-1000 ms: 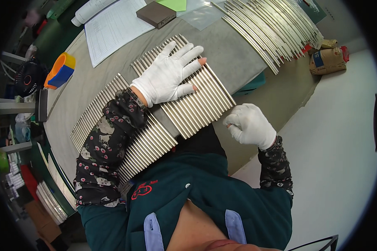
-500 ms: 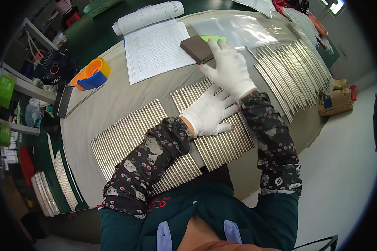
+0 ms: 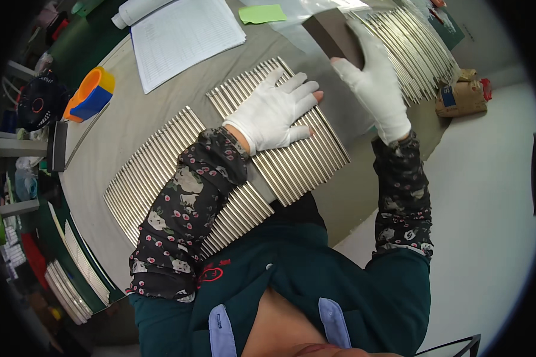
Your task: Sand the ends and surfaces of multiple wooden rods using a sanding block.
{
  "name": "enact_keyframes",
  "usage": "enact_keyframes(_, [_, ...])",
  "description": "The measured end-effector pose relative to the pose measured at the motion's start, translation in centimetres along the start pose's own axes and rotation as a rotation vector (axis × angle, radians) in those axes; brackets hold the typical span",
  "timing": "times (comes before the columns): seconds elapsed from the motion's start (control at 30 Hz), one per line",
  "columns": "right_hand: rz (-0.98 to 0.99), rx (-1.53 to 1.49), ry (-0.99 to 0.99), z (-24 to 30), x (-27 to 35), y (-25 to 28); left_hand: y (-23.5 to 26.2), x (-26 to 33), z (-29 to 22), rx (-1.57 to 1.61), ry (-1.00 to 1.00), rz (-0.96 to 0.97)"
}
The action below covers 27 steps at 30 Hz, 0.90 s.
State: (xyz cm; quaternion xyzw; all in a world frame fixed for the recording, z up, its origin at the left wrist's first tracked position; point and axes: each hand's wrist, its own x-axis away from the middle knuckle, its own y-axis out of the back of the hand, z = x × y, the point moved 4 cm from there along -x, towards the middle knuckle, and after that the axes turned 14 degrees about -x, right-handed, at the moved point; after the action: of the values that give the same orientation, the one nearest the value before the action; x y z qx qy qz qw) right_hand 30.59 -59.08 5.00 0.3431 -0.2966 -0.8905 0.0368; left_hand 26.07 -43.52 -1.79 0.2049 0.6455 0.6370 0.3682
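Note:
My left hand (image 3: 274, 113), in a white glove with bare fingertips, lies flat with fingers spread on a row of shiny metal rods (image 3: 304, 163). My right hand (image 3: 378, 89), gloved the same way, grips a dark brown rectangular block (image 3: 332, 34) between thumb and fingers. The block is tilted, to the right of the rods under my left hand. A second row of metal rods (image 3: 155, 160) lies side by side further left, partly hidden by my left forearm. More rods (image 3: 408, 53) lie in a looser group at the far right, beyond my right hand.
Printed sheets (image 3: 184, 44) lie at the back left, a green note (image 3: 262, 13) beside them. An orange and blue tape dispenser (image 3: 90, 95) and a black fan (image 3: 37, 106) stand left. A brown bag (image 3: 461, 101) sits past the table's right edge.
My right hand has taken hold of the brown block and carried it to the right, off the green note. My left hand stays spread on the rods. The view has shifted.

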Motion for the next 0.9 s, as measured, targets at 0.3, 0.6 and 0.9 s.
enact_keyframes(0.3, [0.167,0.48,-0.451,-2.7,13.0,4.6,-0.7,-0.7,1.4,-0.158,0.053,0.049])
enact_keyframes(0.6, [0.057,0.379,-0.294,0.3,15.0,5.5,-1.0,0.1,1.5,-0.234,0.074,0.149])
enact_keyframes(0.9, [0.134,0.373,-0.244,4.3,17.2,4.9,-1.2,0.2,1.6,-0.225,0.059,0.133])
